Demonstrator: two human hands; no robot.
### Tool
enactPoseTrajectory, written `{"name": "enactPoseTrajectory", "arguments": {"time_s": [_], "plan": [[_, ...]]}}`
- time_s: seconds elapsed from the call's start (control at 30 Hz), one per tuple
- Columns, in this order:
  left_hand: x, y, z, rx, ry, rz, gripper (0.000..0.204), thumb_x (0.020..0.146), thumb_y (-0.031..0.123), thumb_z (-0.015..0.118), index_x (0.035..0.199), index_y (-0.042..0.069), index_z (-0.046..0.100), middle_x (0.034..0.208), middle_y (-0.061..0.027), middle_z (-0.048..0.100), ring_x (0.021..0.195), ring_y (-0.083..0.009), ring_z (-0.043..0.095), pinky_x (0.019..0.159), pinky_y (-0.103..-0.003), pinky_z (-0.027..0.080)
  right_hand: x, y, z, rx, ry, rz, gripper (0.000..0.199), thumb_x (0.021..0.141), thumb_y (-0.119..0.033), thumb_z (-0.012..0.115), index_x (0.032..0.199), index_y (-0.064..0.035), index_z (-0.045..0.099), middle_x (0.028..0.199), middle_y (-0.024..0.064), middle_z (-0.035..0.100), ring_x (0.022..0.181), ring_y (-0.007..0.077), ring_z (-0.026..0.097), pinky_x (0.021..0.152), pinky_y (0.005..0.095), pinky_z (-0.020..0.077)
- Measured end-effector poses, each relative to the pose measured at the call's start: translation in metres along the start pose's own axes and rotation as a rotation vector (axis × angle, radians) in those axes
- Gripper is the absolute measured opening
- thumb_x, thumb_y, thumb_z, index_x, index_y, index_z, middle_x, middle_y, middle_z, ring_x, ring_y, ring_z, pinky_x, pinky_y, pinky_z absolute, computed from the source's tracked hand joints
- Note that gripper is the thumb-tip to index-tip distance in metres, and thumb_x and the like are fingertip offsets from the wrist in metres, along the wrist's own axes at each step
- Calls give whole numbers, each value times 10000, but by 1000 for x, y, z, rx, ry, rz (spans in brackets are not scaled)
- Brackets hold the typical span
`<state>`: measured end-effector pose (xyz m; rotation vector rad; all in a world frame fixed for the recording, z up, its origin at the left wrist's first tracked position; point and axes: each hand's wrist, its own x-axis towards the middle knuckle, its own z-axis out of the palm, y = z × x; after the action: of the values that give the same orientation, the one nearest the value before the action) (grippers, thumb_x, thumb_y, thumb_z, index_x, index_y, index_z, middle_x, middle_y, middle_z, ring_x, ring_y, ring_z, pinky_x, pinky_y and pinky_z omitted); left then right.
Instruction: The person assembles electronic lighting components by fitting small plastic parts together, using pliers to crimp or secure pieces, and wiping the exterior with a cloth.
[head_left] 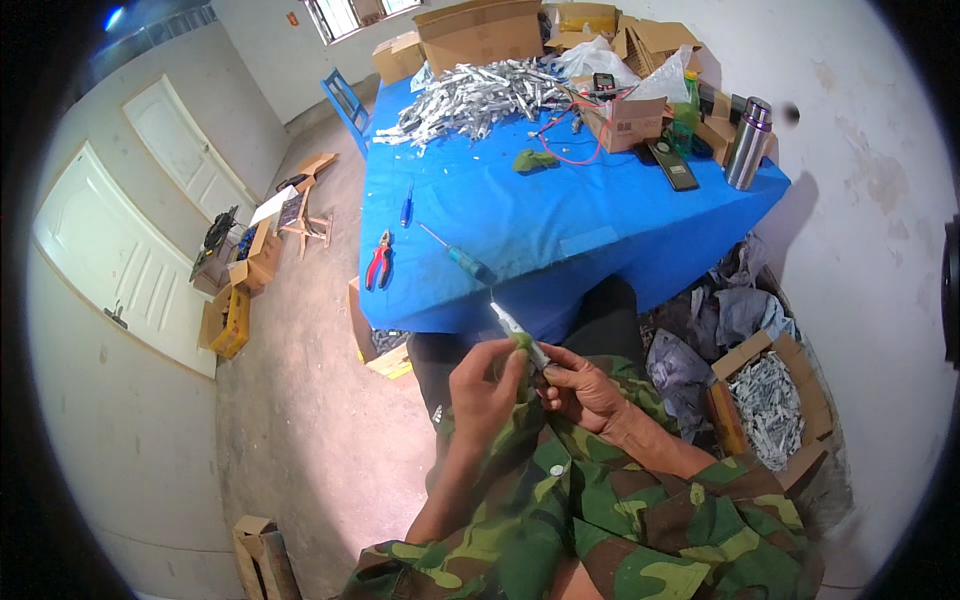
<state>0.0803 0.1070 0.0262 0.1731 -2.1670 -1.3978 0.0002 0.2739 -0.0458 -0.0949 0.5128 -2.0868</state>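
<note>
Over my lap, both hands meet on a slim grey-white pen-shaped piece point(507, 320) with a thin metal tip, tilted up toward the table edge. My right hand point(592, 392) is closed on its lower end. The fingers of my left hand point(484, 385) pinch a small green cloth point(522, 342) against its middle. The exact kind of the piece is too small to tell. Just beyond it, on the blue-covered table point(490, 205), lies a teal-handled screwdriver point(466, 263). Red-handled pliers point(379, 262) and a small blue screwdriver point(407, 208) lie to the left.
A heap of similar silvery pieces point(480, 98) covers the table's far side. A green rag point(535, 160), a meter point(603, 83) with red leads, a dark handheld device point(672, 165) and a steel flask point(748, 145) stand or lie rightward. Beside my right leg, a carton point(815, 405) holds more pieces.
</note>
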Motion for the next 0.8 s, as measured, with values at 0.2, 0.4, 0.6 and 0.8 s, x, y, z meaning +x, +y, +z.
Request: {"name": "enactPoseTrajectory", "arguments": {"time_s": [0.2, 0.4, 0.6, 0.8], "plan": [[-10, 15, 11, 131, -46, 176, 130, 911, 9, 775, 1033, 10, 730, 918, -120, 728, 797, -193, 702, 709, -299, 529, -1, -1, 7, 4, 41, -34, 425, 1071, -48, 602, 1488, -129, 585, 1136, 24, 700, 847, 111, 647, 739, 275, 569], [-7, 17, 4, 147, -36, 141, 139, 943, 28, 763, 1076, -4, 737, 949, -106, 745, 823, -167, 696, 745, -288, 541, 0, -1, 3, -11, 37, -25, 422, 1064, -45, 611, 1480, -117, 591, 1090, 28, 707, 832, 116, 661, 724, 282, 577], [14, 4, -13, 146, 46, 89, 169, 999, 98, 744, 1118, -22, 736, 945, -70, 746, 855, -126, 674, 785, -279, 541, -2, -1, 5, -104, -8, -22, 457, 1035, -44, 655, 1482, -106, 587, 1044, 17, 696, 799, 100, 647, 689, 279, 563], [12, 5, -11, 180, 28, 91, 180, 983, 109, 762, 1119, -7, 745, 940, -83, 755, 851, -136, 690, 774, -286, 548, -1, 1, 7, -118, -7, -31, 462, 1040, -49, 652, 1493, -99, 578, 1019, 15, 692, 797, 98, 644, 684, 272, 564]]}}
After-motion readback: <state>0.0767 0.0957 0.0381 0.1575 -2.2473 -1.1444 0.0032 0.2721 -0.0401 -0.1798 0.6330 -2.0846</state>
